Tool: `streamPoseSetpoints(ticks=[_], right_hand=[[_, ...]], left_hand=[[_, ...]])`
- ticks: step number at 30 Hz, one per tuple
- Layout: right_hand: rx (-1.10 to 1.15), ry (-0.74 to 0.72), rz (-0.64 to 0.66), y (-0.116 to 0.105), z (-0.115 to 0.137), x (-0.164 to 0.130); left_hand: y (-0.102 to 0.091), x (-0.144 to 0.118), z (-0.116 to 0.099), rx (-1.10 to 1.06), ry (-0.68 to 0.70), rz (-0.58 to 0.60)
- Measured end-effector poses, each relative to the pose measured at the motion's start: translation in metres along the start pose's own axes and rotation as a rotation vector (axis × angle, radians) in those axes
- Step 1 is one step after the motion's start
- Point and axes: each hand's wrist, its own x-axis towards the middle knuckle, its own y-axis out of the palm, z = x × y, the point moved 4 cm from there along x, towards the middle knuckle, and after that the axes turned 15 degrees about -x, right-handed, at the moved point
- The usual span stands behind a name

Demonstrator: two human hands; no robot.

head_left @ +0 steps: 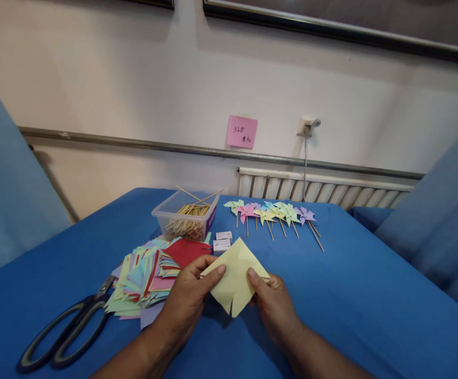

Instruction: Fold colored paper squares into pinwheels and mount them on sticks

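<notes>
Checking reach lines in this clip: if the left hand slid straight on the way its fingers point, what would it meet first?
The left hand points up and right across the yellow paper it already holds. Beyond the sheet, probably the small white boxes, though depth is hard to judge.

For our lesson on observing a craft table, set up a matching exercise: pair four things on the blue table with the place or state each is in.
Things:
1. pale yellow cut paper square
2. black-handled scissors
3. clear plastic tub of wooden sticks
4. row of finished pastel paper pinwheels

Places or states:
A. lying at the far edge, near the radiator
B. held between the left hand and right hand
C. lying at the near left
D. standing behind the pile of coloured paper

Pairs: 1-B, 2-C, 3-D, 4-A
</notes>
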Motion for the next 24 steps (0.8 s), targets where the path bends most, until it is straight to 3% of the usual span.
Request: streamPoseSetpoints(ticks=[4,9,18,24], right_hand=[[-0.016,0.021,0.042,0.002,-0.002,-0.003],[0.025,0.015,0.045,0.001,-0.002,-0.002],[-0.144,-0.135,-0.262,-0.013,0.015,-0.003],[-0.131,-0.119,-0.281,-0.012,0.007,-0.001]], left_hand=[[0.005,-0.003,0.009,0.058,-0.109,0.097],[0.004,-0.003,0.010,0.045,-0.095,0.058],[-0.001,0.001,-0.011,-0.129,-0.025,-0.073],[-0.002,0.001,-0.012,-0.151,-0.040,-0.081]])
